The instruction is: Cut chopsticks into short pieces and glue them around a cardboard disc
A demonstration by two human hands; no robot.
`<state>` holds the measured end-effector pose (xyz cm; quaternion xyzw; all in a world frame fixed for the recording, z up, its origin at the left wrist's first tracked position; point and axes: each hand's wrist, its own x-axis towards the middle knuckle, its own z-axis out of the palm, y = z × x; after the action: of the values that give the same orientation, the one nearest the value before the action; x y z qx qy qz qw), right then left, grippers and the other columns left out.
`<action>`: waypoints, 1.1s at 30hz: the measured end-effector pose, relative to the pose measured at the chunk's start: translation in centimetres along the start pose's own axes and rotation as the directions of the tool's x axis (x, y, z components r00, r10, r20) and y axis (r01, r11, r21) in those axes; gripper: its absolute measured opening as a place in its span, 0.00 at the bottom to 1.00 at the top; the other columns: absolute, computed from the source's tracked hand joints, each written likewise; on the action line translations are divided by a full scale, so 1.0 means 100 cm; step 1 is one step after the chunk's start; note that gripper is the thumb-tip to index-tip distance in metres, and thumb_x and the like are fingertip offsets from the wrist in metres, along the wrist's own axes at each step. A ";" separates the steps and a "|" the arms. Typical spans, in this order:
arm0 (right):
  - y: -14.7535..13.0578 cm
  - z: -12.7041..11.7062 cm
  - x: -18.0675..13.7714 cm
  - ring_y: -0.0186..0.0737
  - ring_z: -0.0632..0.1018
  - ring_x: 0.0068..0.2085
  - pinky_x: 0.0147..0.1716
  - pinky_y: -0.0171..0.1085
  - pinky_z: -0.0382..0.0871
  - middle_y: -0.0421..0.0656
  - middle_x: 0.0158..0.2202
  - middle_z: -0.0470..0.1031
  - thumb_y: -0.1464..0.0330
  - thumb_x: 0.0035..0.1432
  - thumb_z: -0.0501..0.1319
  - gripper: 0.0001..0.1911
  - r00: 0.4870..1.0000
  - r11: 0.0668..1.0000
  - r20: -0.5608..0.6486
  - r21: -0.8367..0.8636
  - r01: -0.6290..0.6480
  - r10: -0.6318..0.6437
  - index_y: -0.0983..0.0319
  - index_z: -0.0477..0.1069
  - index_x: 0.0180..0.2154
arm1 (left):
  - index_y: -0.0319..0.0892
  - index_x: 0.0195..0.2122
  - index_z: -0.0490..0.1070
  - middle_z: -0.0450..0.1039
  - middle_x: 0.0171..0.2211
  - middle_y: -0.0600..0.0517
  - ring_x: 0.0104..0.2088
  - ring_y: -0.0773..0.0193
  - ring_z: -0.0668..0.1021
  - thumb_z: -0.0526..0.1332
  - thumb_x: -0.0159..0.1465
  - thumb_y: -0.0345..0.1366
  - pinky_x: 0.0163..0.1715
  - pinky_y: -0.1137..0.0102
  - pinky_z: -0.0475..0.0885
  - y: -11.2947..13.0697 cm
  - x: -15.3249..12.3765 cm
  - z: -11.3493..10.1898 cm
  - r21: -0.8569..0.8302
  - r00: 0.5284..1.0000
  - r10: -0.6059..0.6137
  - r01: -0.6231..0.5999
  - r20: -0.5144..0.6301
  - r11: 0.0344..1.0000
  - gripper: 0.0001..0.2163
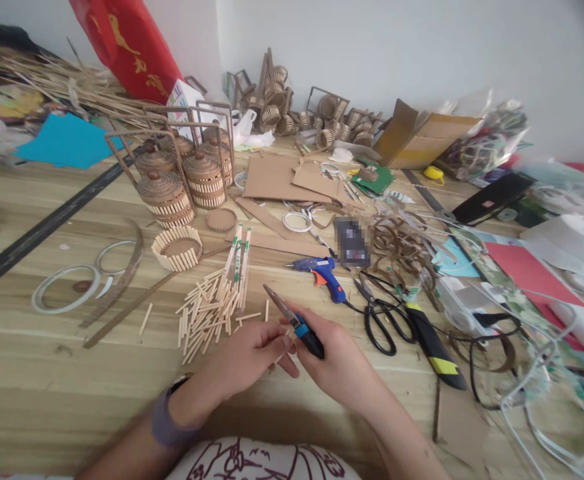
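My right hand (339,360) is wrapped around a pair of pliers (299,327) with blue-and-black handles, its long metal jaws pointing up and left. Close beside it, my left hand (252,357) has its thumb and fingers pinched together below the pliers. Whatever lies between those fingertips is too small and hidden to name. Just beyond my left hand is a loose pile of short wooden sticks (205,317). Two longer bundles of sticks (239,257) with green-printed wrapping lie against that pile. A round cup (177,248) edged with upright sticks stands behind it.
A blue glue gun (329,273), black-handled scissors (377,317) and a black-and-yellow utility knife (435,353) lie right of centre. Lidded stick baskets (165,197) with tall handles stand at back left. Tape rolls (67,288), cardboard sheets (272,179) and tangled cables surround them.
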<state>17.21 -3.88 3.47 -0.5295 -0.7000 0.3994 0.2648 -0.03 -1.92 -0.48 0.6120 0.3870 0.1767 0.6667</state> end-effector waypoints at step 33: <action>0.005 0.009 -0.017 0.45 0.76 0.43 0.44 0.43 0.74 0.45 0.41 0.71 0.62 0.52 0.67 0.24 0.985 0.999 -0.174 -0.044 -0.010 0.002 0.59 0.68 0.50 | 0.39 0.33 0.69 0.76 0.28 0.51 0.33 0.60 0.78 0.61 0.59 0.54 0.38 0.65 0.72 0.010 -0.002 0.004 -0.410 0.975 -0.057 -0.036 -0.213 0.911 0.20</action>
<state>17.28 -5.67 2.63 -0.5701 -0.6815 0.3366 0.3117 0.40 -2.12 0.49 0.4324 0.4158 0.3175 0.7344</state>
